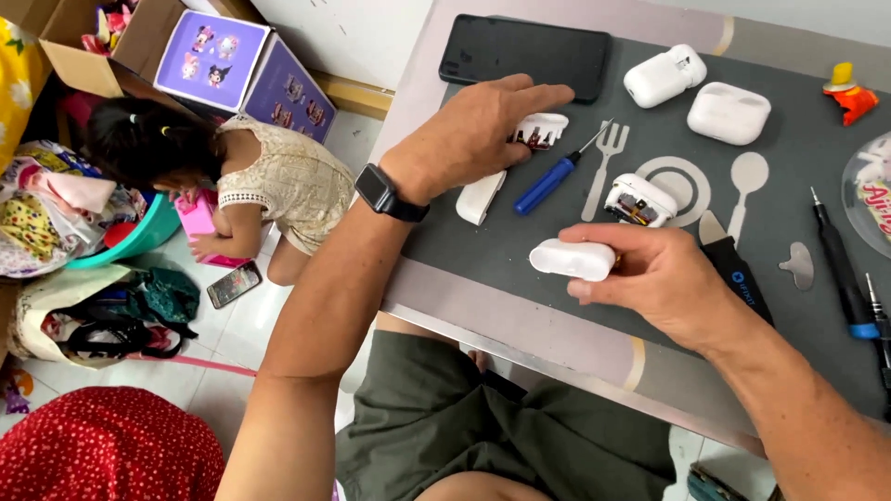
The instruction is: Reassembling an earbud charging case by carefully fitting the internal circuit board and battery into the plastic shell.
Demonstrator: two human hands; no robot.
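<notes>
My right hand (pixel 664 276) grips a white earbud case shell (pixel 573 259) just above the grey mat (pixel 798 167). Over a white plastic insert with small metal contacts (pixel 540 129) rests my left hand (pixel 478 134), a black watch on its wrist and the fingers spread and pointing right. A white lid piece (pixel 480 197) lies under that hand's palm edge. Beside it lies a blue-handled screwdriver (pixel 549 181). An opened white case with exposed electronics (pixel 639 199) sits between the two hands.
A black phone (pixel 525 56) lies at the mat's far edge, with two closed white earbud cases (pixel 664 76) (pixel 729 112) to its right. Black screwdrivers (pixel 840 264) and a metal pry tool (pixel 799 266) lie right. A child (pixel 232 176) sits on the floor left among boxes and bags.
</notes>
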